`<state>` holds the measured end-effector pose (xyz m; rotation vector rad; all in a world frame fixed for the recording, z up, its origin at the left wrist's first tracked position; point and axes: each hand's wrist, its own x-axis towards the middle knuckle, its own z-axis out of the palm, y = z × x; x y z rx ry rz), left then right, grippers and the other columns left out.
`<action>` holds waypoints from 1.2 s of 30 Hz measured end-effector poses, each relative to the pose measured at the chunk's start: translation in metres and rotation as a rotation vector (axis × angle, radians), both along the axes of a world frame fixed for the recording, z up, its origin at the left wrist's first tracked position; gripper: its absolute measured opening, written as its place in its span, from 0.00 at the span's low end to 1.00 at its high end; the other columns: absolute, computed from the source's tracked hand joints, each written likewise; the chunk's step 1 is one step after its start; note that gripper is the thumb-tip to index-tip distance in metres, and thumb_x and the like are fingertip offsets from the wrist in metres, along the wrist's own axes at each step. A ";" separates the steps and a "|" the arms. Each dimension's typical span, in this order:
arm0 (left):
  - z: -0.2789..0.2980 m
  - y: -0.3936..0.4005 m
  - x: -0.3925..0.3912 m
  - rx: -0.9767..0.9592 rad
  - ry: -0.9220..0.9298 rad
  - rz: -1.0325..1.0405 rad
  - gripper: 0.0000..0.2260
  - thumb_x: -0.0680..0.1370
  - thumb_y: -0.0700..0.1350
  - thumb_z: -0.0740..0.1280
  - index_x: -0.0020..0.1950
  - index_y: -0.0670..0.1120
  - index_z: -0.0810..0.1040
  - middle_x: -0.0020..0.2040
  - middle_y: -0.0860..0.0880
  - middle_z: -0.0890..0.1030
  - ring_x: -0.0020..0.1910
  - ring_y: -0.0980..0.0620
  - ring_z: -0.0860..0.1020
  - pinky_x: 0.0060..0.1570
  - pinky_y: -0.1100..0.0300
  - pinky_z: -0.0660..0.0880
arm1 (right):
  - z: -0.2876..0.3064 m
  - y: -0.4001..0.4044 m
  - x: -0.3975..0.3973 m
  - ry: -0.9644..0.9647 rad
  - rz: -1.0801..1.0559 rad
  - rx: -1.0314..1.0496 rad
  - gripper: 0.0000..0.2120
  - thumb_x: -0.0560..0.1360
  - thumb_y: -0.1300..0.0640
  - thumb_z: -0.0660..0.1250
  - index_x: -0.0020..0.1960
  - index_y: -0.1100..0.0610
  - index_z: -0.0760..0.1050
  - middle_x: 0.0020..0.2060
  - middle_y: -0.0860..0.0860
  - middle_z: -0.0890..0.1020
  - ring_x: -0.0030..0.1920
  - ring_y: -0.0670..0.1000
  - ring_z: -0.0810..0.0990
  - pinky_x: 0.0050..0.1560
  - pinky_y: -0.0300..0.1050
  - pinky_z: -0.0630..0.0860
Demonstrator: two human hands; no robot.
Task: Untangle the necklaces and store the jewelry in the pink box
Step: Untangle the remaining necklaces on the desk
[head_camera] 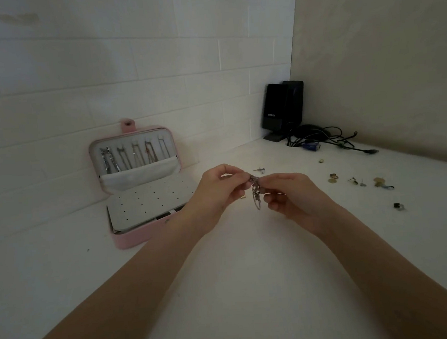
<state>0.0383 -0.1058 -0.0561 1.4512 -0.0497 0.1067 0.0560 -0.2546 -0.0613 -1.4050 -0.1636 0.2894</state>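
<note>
A small tangle of silver jewelry with a ring-shaped loop (pixel 256 193) hangs between my two hands above the white table. My left hand (pixel 216 191) pinches its upper part from the left. My right hand (pixel 287 194) pinches it from the right, fingers curled round the chain. The pink box (pixel 128 239) stands open at the left against the wall. Its lid holds several necklaces (pixel 137 157) hung from hooks above a white pocket. Its base shows a white perforated panel (pixel 148 201).
Loose earrings and small jewelry pieces (pixel 361 182) lie scattered on the table at the right, a pin-like piece (pixel 260 170) just behind my hands and a dark piece (pixel 398 206) farther right. Black speakers (pixel 281 109) and tangled cables (pixel 328 138) sit in the back corner.
</note>
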 end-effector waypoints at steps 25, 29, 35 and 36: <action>0.005 0.003 -0.002 -0.093 0.077 -0.014 0.04 0.77 0.37 0.65 0.48 0.46 0.74 0.37 0.48 0.79 0.34 0.56 0.77 0.27 0.68 0.71 | 0.000 0.005 -0.001 0.095 0.000 -0.115 0.06 0.74 0.60 0.66 0.39 0.60 0.75 0.31 0.52 0.76 0.28 0.48 0.70 0.28 0.39 0.65; 0.003 0.003 -0.003 0.246 -0.080 0.037 0.04 0.77 0.37 0.65 0.49 0.45 0.74 0.38 0.49 0.78 0.32 0.57 0.77 0.26 0.67 0.69 | -0.001 0.002 0.001 0.004 0.028 -0.102 0.07 0.75 0.57 0.66 0.50 0.60 0.78 0.43 0.53 0.82 0.37 0.48 0.77 0.35 0.39 0.73; 0.005 0.002 -0.005 0.451 -0.198 0.017 0.04 0.77 0.37 0.64 0.48 0.46 0.75 0.38 0.50 0.79 0.27 0.56 0.78 0.23 0.65 0.69 | -0.003 0.003 -0.001 -0.144 0.086 -0.091 0.05 0.74 0.65 0.66 0.47 0.64 0.80 0.33 0.52 0.80 0.34 0.46 0.76 0.35 0.36 0.71; 0.005 0.002 -0.006 0.452 -0.195 0.000 0.04 0.77 0.37 0.65 0.48 0.45 0.76 0.38 0.50 0.79 0.27 0.56 0.78 0.23 0.65 0.69 | -0.004 0.002 0.000 -0.131 0.058 -0.107 0.04 0.73 0.65 0.67 0.46 0.63 0.80 0.33 0.52 0.80 0.33 0.46 0.75 0.34 0.36 0.71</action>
